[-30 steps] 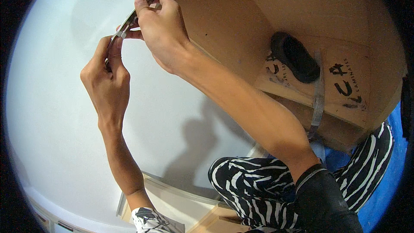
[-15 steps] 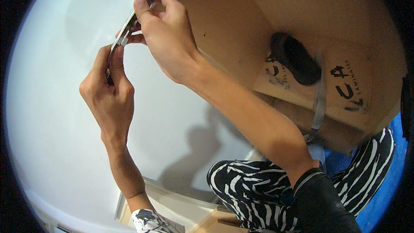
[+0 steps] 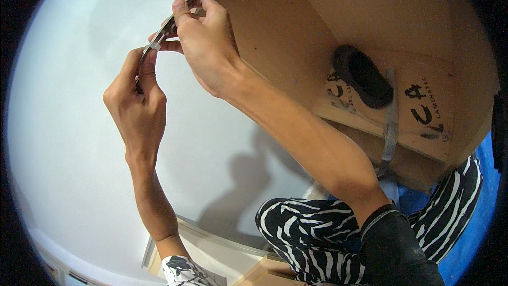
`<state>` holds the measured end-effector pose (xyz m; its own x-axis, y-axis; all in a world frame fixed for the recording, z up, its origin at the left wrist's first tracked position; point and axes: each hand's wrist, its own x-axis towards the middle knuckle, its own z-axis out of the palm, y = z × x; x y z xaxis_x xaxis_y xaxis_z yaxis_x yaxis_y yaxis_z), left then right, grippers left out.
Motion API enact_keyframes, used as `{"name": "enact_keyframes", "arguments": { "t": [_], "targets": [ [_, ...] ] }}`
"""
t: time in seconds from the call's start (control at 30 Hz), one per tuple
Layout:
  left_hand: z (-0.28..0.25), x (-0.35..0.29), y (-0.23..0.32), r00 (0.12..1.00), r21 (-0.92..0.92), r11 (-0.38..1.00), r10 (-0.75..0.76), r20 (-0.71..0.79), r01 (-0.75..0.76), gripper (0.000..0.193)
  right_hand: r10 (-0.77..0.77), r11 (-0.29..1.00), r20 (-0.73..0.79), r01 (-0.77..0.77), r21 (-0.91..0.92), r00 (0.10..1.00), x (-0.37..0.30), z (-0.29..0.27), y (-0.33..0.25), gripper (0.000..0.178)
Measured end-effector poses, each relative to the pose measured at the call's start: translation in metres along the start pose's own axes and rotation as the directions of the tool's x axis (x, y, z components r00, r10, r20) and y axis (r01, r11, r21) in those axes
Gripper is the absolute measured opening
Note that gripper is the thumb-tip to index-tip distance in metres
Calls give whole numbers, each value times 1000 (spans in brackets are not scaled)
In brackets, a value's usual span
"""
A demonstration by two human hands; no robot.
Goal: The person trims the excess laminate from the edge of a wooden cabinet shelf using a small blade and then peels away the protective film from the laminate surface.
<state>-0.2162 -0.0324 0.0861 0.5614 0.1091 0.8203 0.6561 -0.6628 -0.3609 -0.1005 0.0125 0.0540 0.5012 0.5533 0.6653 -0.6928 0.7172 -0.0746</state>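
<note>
Up at the top left, a long, narrow metal strip (image 3: 165, 27), silver and dark, slants between my two hands in front of a white surface. My left hand (image 3: 136, 98) pinches its lower end between thumb and fingers. Higher up, my right hand (image 3: 207, 39) grips the same strip, thumb on the near side and other fingers behind it. A dark pointed end sticks out past the right thumb. Small fittings show along the strip's edge, too small to name. My fingers hide parts of its middle and lower end.
Brown cardboard-like panels (image 3: 286, 16) with dark printing rise on the right. A black oval thing with a hollow centre (image 3: 343, 62) and a grey band (image 3: 391, 122) lie against them. Below are my legs in striped trousers (image 3: 307, 228) and a blue sheet (image 3: 471, 233).
Both hands and the strip have shifted slightly to the right, the left hand also a little upward. Each grip looks the same.
</note>
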Motion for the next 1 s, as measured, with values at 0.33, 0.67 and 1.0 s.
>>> {"name": "enact_keyframes", "arguments": {
  "t": [0.33, 0.67, 1.0],
  "targets": [
    [0, -6, -1, 999, 7, 999, 33, -27, -32, 12, 35, 999, 34, -34, -13, 999, -6, 1, -11, 21],
    [-5, -6, 8, 998, 36, 999, 42, -44, -41, 11, 33, 999, 47, -32, -32, 998, -13, 3, -21, 21],
    [-5, -12, 21, 999, 2, 1000, -17, -33, 17, 12, 24, 998, 63, -28, 53, 998, -17, -5, -23, 18]
  ]
}}
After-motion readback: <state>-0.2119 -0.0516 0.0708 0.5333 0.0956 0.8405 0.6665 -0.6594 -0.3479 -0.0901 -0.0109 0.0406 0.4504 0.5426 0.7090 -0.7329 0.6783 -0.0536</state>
